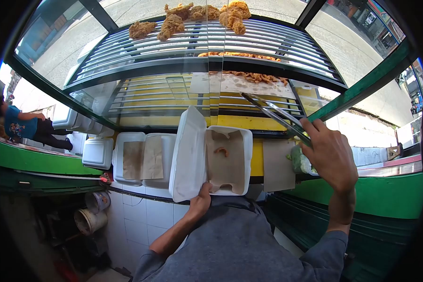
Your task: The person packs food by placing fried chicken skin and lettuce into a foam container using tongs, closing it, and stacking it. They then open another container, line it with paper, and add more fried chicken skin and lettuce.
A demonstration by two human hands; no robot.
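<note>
Firm grip of left hand point(199, 205) on open foam box point(188, 152), of right hand point(332, 157) on metal tongs point(270, 113).

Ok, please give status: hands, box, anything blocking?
Left hand grips open foam box, one fried piece inside. Right hand holds tongs, tips by display rack. Nothing between tongs and box.

Free slot between wire racks point(207, 44); foam box point(228, 162) blocks front.

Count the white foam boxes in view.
3 for sure: the open box in the left hand, a paper-lined open box lying just left of it, and a closed box further left. The white stack behind that one may hold more.
</note>
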